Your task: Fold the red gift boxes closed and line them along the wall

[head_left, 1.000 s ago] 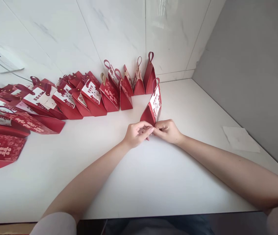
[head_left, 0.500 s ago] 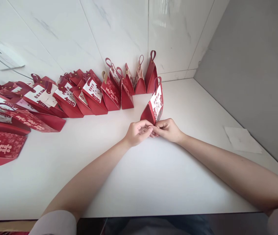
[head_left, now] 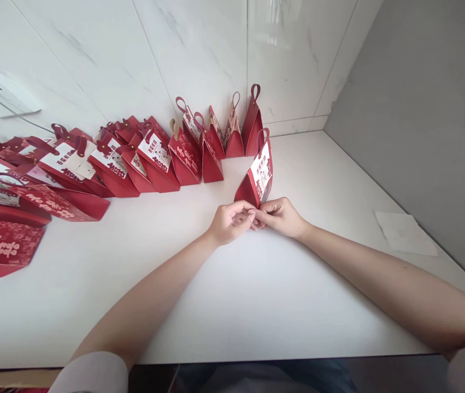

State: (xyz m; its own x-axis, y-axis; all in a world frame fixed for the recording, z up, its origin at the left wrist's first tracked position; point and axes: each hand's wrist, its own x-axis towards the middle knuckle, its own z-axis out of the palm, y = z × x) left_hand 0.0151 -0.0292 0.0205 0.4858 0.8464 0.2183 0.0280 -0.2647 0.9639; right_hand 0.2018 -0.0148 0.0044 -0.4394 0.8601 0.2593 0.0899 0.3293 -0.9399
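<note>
Nearest the camera, two pale sleeves (head_left: 93, 374) sit at the bottom edge, and both bare forearms stretch out across the white tabletop (head_left: 232, 305), converging toward the middle. Here's the left hand (head_left: 229, 222), fingers curled in, and the right hand (head_left: 283, 217) pressed right up against it, fingertips meeting. Both have a closed grip, pinched down tight on the near bottom corner of a red gift bag (head_left: 252, 188). What exactly sits between the fingertips is too small to make out.

The gift bag stands upright on the tabletop just beyond the knuckles, tapering to a peak with a red loop handle (head_left: 262, 135) on top and a white printed label (head_left: 263, 170) on the side facing right. Off to the right, well apart from the hands, a white paper sheet (head_left: 405, 234) lies flat near the grey side wall (head_left: 421, 109).

Out to the left, a flattened red bag (head_left: 3, 252) lies on its side at the frame edge. Behind it, a long row of red bags (head_left: 154, 155) runs along the back, leaning one on another at the left and standing upright toward the corner. The last of them stands just beyond the held gift bag. At the very back, the pale marble wall (head_left: 199, 54) rises behind the whole line.
</note>
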